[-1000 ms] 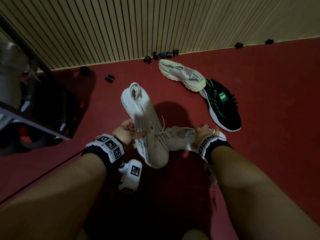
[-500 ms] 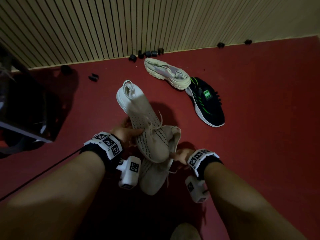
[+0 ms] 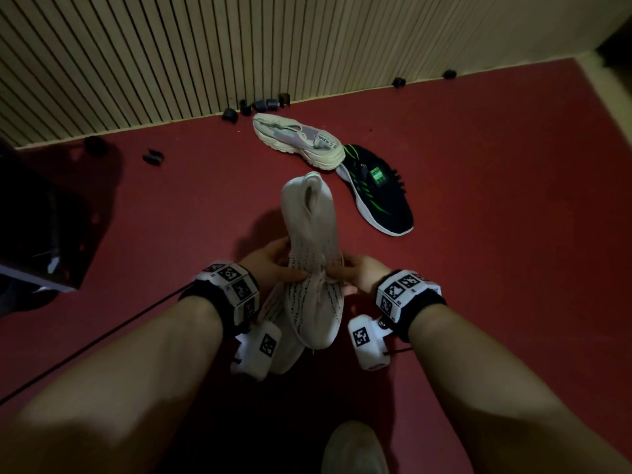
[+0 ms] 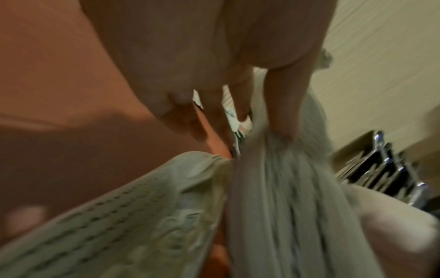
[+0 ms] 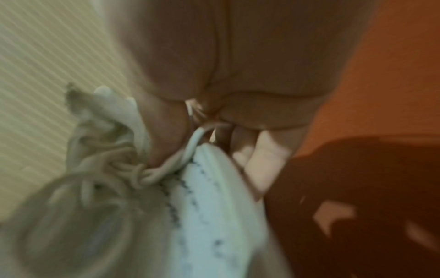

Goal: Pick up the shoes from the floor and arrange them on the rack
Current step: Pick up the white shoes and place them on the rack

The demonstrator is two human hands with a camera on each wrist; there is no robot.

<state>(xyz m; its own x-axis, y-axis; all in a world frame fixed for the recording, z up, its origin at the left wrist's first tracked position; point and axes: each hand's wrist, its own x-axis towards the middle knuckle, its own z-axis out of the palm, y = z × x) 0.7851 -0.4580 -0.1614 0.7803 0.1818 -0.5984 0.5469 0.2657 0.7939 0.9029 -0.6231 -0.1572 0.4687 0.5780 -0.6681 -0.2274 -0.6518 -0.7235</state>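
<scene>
Two beige knit shoes are held stacked together above the red floor. The upper shoe (image 3: pixel 312 234) points its heel away from me, and the lower shoe (image 3: pixel 285 340) sticks out beneath it toward me. My left hand (image 3: pixel 282 268) grips the pair from the left side, my right hand (image 3: pixel 347 272) from the right, near the laces (image 5: pixel 123 167). In the left wrist view my fingers (image 4: pixel 283 105) press on the upper shoe (image 4: pixel 285 197), and the lower shoe (image 4: pixel 133 216) lies beside it. A cream chunky sneaker (image 3: pixel 301 142) and a black sneaker with green stripes (image 3: pixel 378 193) lie on the floor beyond.
The dark shoe rack (image 3: pixel 44 230) stands at the left; its metal frame (image 4: pixel 385 169) shows in the left wrist view. A slatted wall (image 3: pixel 239 46) bounds the far side, with several small black pieces (image 3: pixel 263 105) along its base. A black cable (image 3: pixel 102 340) crosses the floor.
My right hand brought the second beige shoe in under the first. Both hands now clasp the pair together, turned lengthwise away from me.
</scene>
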